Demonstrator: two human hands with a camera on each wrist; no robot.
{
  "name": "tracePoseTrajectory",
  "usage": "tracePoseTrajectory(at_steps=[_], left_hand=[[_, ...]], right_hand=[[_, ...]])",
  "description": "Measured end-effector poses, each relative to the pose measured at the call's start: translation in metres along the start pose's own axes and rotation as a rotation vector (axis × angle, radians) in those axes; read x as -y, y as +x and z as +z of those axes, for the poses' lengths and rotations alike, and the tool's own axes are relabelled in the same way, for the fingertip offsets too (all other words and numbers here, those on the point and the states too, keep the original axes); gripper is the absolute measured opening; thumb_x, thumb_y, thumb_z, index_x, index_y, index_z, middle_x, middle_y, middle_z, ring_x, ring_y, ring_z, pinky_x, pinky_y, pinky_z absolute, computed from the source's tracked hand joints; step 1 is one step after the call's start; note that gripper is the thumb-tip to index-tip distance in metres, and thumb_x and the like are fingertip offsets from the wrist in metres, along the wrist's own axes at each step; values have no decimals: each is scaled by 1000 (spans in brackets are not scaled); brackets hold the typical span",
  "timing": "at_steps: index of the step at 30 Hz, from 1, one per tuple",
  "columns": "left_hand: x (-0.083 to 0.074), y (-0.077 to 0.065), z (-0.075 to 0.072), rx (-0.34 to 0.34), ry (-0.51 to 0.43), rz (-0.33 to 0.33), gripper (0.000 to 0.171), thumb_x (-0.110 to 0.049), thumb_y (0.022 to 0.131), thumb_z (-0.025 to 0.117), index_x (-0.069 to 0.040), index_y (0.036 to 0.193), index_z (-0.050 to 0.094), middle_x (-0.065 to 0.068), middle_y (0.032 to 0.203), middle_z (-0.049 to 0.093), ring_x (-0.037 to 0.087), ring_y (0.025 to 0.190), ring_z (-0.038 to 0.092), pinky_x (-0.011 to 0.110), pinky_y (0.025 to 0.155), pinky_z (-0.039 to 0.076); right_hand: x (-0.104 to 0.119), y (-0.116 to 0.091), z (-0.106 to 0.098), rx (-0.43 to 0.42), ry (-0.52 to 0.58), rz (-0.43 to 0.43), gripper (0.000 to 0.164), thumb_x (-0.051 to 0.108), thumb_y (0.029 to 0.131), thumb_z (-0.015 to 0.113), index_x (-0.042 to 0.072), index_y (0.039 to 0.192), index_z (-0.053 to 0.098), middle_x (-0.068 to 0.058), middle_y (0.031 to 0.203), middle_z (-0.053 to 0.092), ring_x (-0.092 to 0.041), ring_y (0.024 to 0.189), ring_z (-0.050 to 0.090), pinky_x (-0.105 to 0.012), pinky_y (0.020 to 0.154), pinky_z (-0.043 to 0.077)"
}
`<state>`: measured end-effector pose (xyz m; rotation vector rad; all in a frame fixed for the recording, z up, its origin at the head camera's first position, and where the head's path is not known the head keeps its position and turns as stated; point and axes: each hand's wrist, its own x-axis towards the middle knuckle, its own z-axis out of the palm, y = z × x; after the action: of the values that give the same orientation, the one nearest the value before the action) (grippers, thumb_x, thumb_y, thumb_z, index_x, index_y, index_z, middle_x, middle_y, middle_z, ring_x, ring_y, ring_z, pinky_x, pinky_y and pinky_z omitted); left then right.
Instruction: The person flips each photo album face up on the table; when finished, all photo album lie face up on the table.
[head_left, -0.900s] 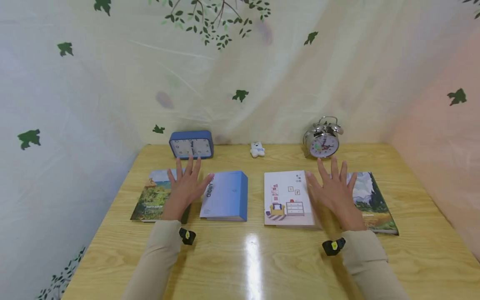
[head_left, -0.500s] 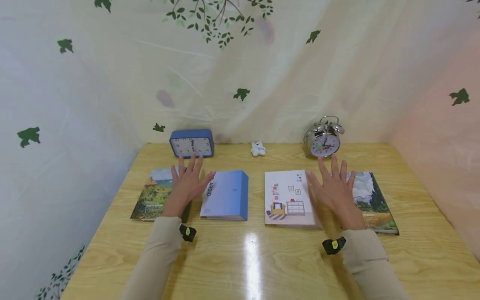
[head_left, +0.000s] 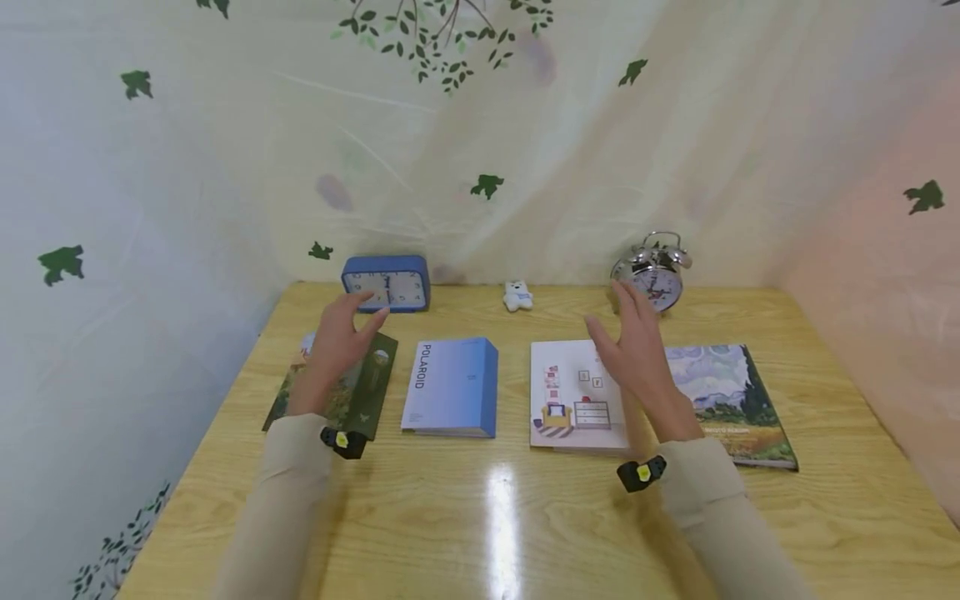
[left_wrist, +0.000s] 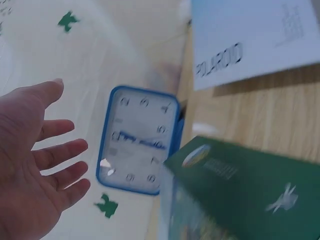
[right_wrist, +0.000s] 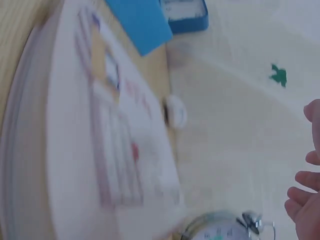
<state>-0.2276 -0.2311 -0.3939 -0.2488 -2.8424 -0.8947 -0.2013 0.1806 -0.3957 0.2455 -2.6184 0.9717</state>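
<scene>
My left hand [head_left: 335,346] is held over the landscape photo album with a green spine [head_left: 372,387], hiding part of its cover. Its fingers are relaxed, thumb apart, and nothing is in them; beyond them stands the blue clock [left_wrist: 137,140]. My right hand [head_left: 636,358], also without anything in it, overlaps the right edge of the white album with a furniture drawing [head_left: 570,400]. To that hand's right lies another landscape photo album [head_left: 738,400]. Between the hands is the blue POLAROID album [head_left: 450,387]. In the right wrist view the right hand's fingers [right_wrist: 307,180] show only at the edge.
A silver twin-bell alarm clock [head_left: 652,279] stands at the table's back right. The small white bear figure [head_left: 517,296] sits at the back middle, near the fabric backdrop [head_left: 420,167]. The wooden table [head_left: 435,517] extends in front of the albums.
Both hands have turned from spread, palm-down poses to more sideways ones, fingers closer together. The left hand has shifted left, uncovering the green spine; the right has also moved left.
</scene>
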Motion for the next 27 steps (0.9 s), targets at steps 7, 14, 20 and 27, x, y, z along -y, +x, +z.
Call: tracePoseTrajectory(at_steps=[7, 14, 20, 27], left_hand=[[25, -16, -38, 17, -82, -77, 60, -38, 100, 48, 0, 145, 38, 26, 144, 40, 43, 131, 37, 56, 107, 33], [57, -36, -53, 48, -74, -140, 61, -38, 100, 48, 2, 145, 36, 29, 143, 39, 46, 129, 38, 58, 106, 33], [89, -57, -52, 106, -65, -199, 64, -42, 100, 46, 1, 145, 35, 29, 143, 39, 48, 129, 39, 61, 101, 37], [118, -84, -47, 146, -87, -256, 66, -42, 100, 47, 3, 146, 33, 31, 143, 39, 49, 128, 40, 62, 98, 39]], right_hand=[[47, 16, 37, 24, 138, -96, 61, 31, 96, 55, 5, 147, 34, -17, 151, 33, -33, 141, 29, -50, 114, 26], [87, 17, 85, 123, 224, -144, 60, 33, 96, 55, 7, 146, 35, -14, 150, 34, -28, 141, 31, -46, 114, 29], [117, 8, 128, 195, 213, -164, 62, 32, 94, 59, 6, 146, 37, -14, 149, 36, -28, 140, 33, -44, 114, 30], [150, -11, 168, 319, 236, -192, 65, 35, 96, 55, 5, 149, 30, -15, 152, 31, -28, 141, 31, -44, 114, 31]])
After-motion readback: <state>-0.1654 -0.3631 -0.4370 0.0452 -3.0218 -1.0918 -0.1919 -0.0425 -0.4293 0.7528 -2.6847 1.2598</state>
